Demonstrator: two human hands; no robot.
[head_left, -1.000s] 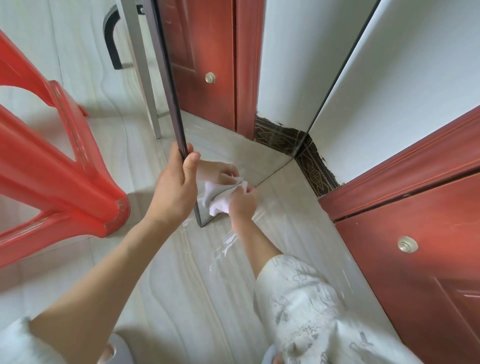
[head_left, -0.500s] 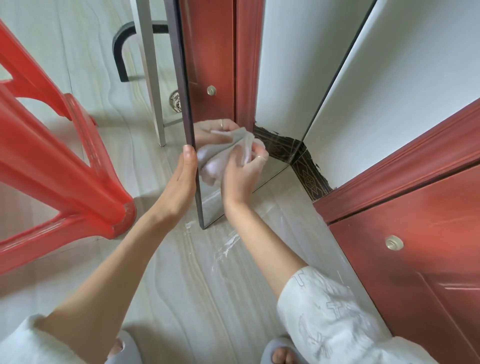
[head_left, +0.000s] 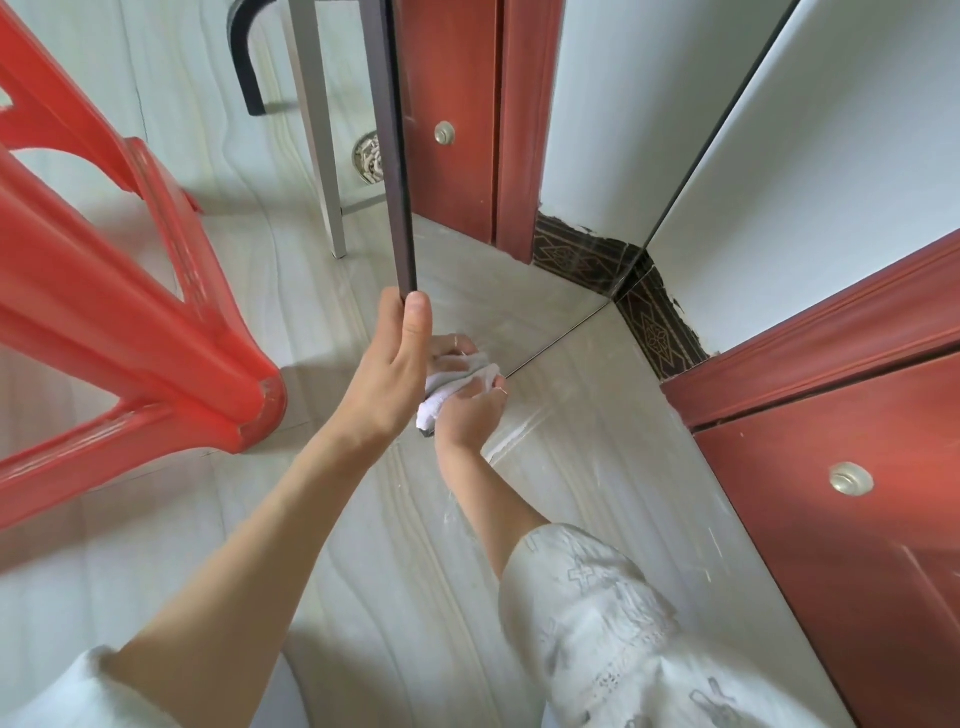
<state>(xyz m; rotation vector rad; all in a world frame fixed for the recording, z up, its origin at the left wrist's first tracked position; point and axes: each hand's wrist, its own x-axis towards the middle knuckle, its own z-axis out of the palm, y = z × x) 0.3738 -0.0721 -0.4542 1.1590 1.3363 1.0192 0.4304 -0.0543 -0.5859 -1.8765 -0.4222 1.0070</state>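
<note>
A tall standing mirror (head_left: 519, 291) with a thin dark frame (head_left: 397, 171) stands on the pale tiled floor and leans against the wall. My left hand (head_left: 389, 379) grips the frame's left edge low down, thumb on the front. My right hand (head_left: 470, 410) holds a crumpled white cloth (head_left: 447, 392) and presses it against the glass near the mirror's bottom left corner. The glass reflects that hand and cloth, the red door and the white wall.
A red plastic stool (head_left: 130, 312) stands close on the left. A grey metal leg (head_left: 322, 145) and a black curved foot (head_left: 247, 67) are behind the mirror. A red wooden door (head_left: 857, 493) with a round metal fitting fills the right. A dark patterned skirting (head_left: 660, 327) lines the wall.
My right hand has moved the cloth down the glass from higher up to the bottom left corner. My left hand keeps its hold on the frame's edge.
</note>
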